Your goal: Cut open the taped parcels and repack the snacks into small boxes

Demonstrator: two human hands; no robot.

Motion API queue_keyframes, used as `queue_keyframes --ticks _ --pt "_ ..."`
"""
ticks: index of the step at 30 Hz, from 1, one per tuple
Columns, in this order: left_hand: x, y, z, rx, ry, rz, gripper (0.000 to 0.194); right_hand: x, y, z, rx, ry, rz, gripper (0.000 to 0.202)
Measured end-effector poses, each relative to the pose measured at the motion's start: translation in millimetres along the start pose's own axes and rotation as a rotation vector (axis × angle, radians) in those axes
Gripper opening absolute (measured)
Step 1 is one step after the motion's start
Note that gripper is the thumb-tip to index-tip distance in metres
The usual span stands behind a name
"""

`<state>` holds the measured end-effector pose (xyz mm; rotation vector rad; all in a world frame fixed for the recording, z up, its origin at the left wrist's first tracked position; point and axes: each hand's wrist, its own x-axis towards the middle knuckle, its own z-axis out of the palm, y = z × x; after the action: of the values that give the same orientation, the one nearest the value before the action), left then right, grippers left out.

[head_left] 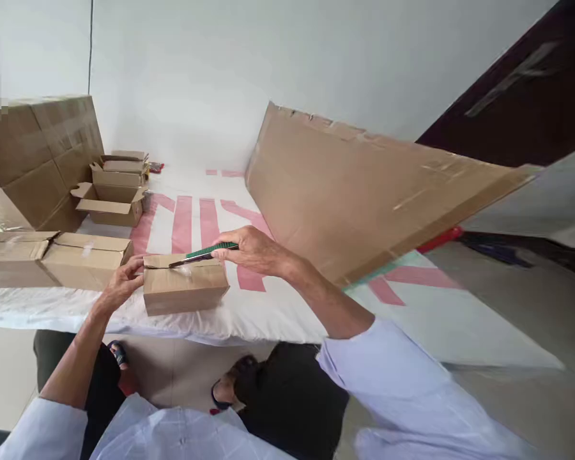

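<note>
Clasping the green cutter (213, 249), the right hand (256, 250) should guide its blade (179, 262) shallowly along the box (186, 294) seam; the left hand (123, 281), not closed, steadies one end.

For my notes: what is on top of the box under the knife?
Tape and the knife, its tip at the seam. Closed flaps hide the inside of the box.

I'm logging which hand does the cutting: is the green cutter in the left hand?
No, the right hand holds the green cutter, while the left hand is at the carton's left end.
</note>
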<state>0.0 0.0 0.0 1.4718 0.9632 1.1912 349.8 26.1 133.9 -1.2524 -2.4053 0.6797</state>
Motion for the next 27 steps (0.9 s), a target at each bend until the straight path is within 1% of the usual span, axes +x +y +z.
queue_keyframes --ticks 5,13,17,20,24,27 --pt "0 0 -0.7 0.007 0.002 -0.014 0.057 0 -3 -6 -0.047 -0.024 0.038 0.024" --pt "1 -3 -4.6 0.033 0.011 -0.038 0.063 1 -13 -14 -0.133 -0.066 0.059 0.027" --pt "1 -3 -6.2 0.057 0.010 -0.037 0.062 -1 -17 -17 -0.162 -0.081 0.049 0.029" --pt "1 -6 -7.4 0.068 0.015 -0.028 0.064 -5 -12 -19 -0.198 -0.065 0.057 0.028" --pt "1 -11 -10.5 0.028 0.037 -0.060 0.087 -11 3 -20 -0.244 -0.052 0.069 0.033" --pt "2 -14 -12.9 0.019 0.038 -0.079 0.091 -19 17 -22 -0.170 -0.021 0.089 0.034"
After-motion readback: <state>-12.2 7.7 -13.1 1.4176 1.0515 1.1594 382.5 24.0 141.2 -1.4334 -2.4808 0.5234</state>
